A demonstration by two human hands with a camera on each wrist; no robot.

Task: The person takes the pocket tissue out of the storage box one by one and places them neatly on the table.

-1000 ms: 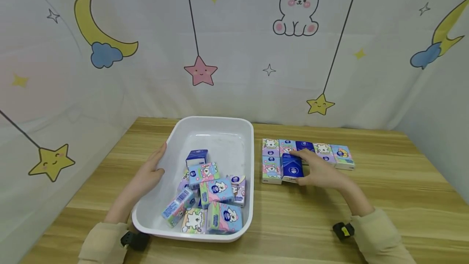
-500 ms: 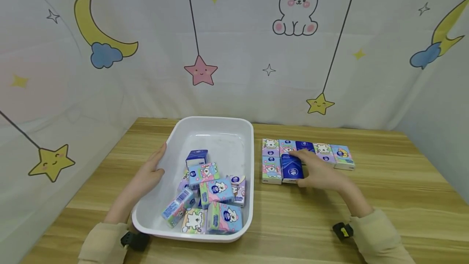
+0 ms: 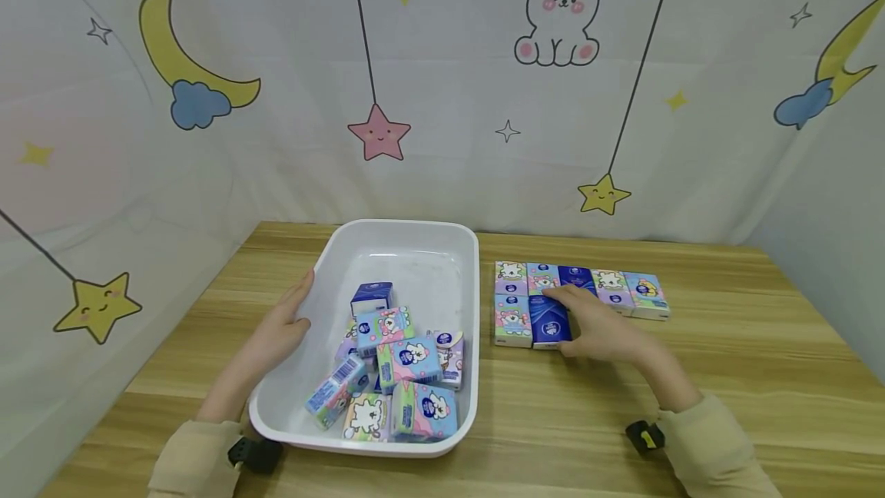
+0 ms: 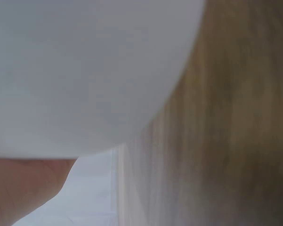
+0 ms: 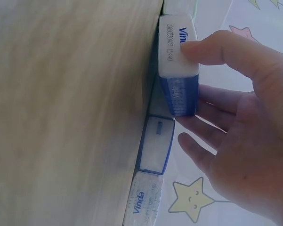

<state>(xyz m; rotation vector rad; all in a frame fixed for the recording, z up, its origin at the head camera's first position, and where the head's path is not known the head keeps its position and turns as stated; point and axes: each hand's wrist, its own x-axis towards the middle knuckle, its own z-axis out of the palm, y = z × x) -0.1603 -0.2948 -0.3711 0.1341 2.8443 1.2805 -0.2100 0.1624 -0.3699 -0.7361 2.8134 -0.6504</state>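
A blue tissue pack (image 3: 551,323) lies on the table at the front of a small block of packs. My right hand (image 3: 607,327) pinches it, thumb on its near white end (image 5: 172,61) and fingers at the far side. To its left sits a pink-and-blue tissue pack (image 3: 512,321), side by side with it. My left hand (image 3: 273,333) rests along the left side of a white plastic tub (image 3: 470,306), its fingers straight against the outer wall (image 4: 84,84) and its thumb at the rim.
Several loose tissue packs (image 3: 409,360), mostly cartoon-printed, are piled in the tub's near half. Behind the held pack runs a back row with a white-and-purple pack (image 3: 511,277) and a blue-and-yellow pack (image 3: 648,296) at its ends. A printed curtain (image 3: 442,175) hangs behind the wooden table (image 3: 553,421).
My right hand has drawn the blue tissue pack slightly toward me and to the left, against the neighbouring pack. The left hand and the tub have stayed in place.
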